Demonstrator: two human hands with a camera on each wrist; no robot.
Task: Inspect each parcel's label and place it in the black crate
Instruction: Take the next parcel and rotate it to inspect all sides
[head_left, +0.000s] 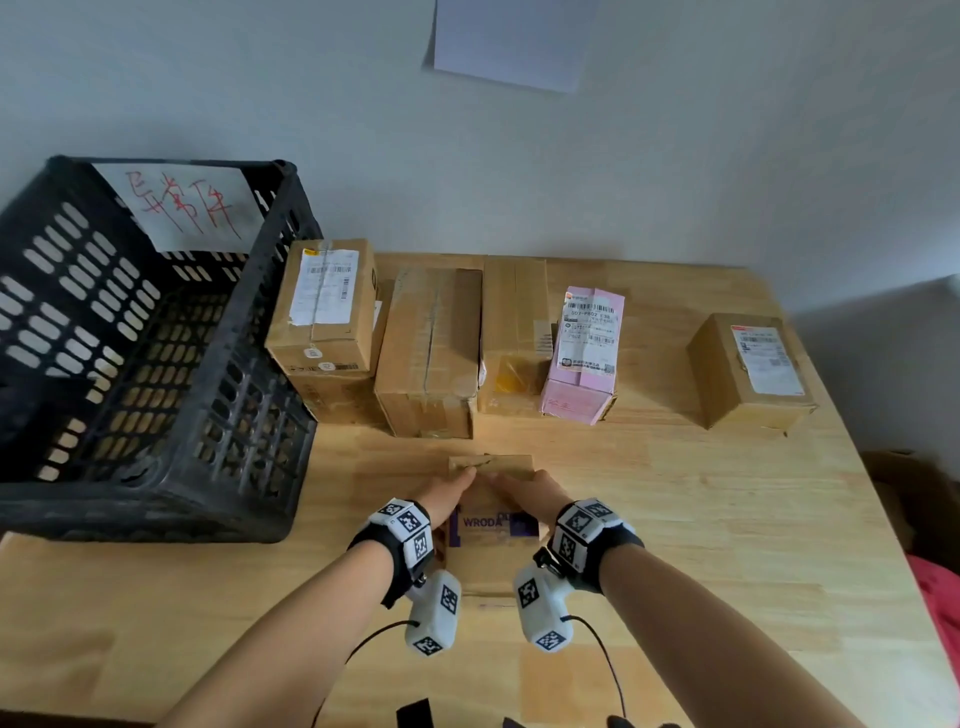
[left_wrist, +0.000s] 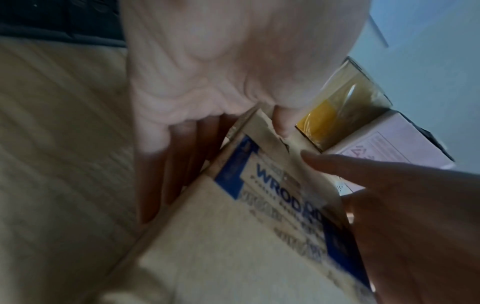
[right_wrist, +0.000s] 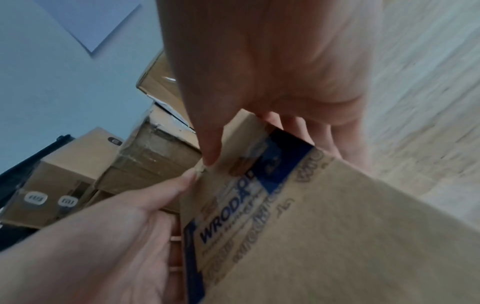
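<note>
A flat brown cardboard parcel (head_left: 493, 525) printed with a blue "WRODA" band lies between my hands near the table's front centre. My left hand (head_left: 449, 493) grips its far left corner, thumb on top and fingers under the side. My right hand (head_left: 527, 491) grips the far right corner the same way. The left wrist view has the parcel (left_wrist: 233, 246) below my left hand (left_wrist: 233, 61). My right hand (right_wrist: 285, 61) shows above the parcel (right_wrist: 337, 236) in the right wrist view. No shipping label shows on the upper face. The black crate (head_left: 67, 291) stands at the left, bearing a white sheet with red writing.
Other parcels line the back of the wooden table (head_left: 727, 519): a labelled box (head_left: 324, 306) stacked on another next to the crate, two plain brown boxes (head_left: 431, 353) (head_left: 514, 332), a pink parcel (head_left: 587, 353) and a labelled box (head_left: 753, 369) at the right.
</note>
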